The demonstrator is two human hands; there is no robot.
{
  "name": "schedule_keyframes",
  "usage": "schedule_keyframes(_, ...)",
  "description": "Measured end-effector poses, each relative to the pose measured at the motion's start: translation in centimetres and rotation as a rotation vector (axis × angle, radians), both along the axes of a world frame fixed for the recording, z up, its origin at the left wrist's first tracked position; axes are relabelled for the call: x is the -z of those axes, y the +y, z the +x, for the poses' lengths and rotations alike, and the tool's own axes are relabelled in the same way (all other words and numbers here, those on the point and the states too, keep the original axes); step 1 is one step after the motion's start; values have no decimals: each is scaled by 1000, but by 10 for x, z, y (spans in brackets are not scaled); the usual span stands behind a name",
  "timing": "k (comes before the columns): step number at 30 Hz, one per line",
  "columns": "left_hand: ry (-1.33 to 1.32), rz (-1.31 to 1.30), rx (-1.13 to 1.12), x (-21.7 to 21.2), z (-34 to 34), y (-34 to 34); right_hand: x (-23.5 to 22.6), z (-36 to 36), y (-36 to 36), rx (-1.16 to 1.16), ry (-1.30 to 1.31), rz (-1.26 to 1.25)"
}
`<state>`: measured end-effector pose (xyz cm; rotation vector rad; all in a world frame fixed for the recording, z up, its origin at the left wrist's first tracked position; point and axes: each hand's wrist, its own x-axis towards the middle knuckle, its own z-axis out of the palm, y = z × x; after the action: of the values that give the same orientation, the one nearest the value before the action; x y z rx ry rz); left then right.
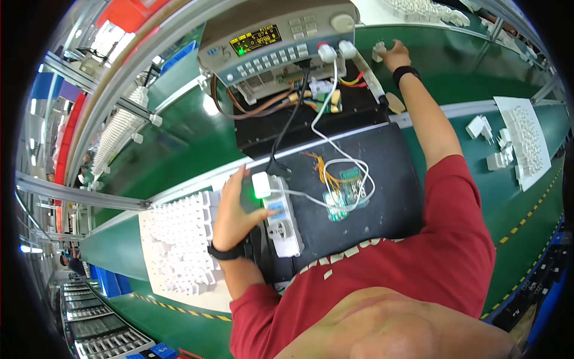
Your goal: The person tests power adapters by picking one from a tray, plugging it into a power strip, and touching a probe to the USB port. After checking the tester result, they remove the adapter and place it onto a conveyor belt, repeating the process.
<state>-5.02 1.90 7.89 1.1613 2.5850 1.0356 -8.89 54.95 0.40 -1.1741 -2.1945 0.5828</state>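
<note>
A worker in a red short-sleeved T-shirt [418, 263] with white lettering across the chest fills the lower right of the frame. A black band [227, 252] circles the wrist of the left hand [233, 212], lower centre-left; a black watch-like band [405, 73] sits at the wrist of the right hand [396, 55], near the top edge. Both forearms are bare.
</note>
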Motion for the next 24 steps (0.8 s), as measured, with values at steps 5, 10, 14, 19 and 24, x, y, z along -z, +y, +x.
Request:
schedule_keyframes(5, 65, 19, -85, -29, 22, -14, 58, -43, 32, -99, 35, 383)
schedule_keyframes(10, 83, 262, -72, -31, 37, -12, 25, -30, 22, -43, 59, 128)
schedule_keyframes(14, 114, 514, 212, -27, 42, -8, -45, 37, -37, -218, 944, -137)
schedule_keyframes(19, 77, 582, 217, -20, 73, 13, -101, 151, -189, -1013, 1009, 232)
schedule_keyframes(24, -256, 883, 143, -5, 110, 18, -107, 162, -334, -1480, 1135, 242)
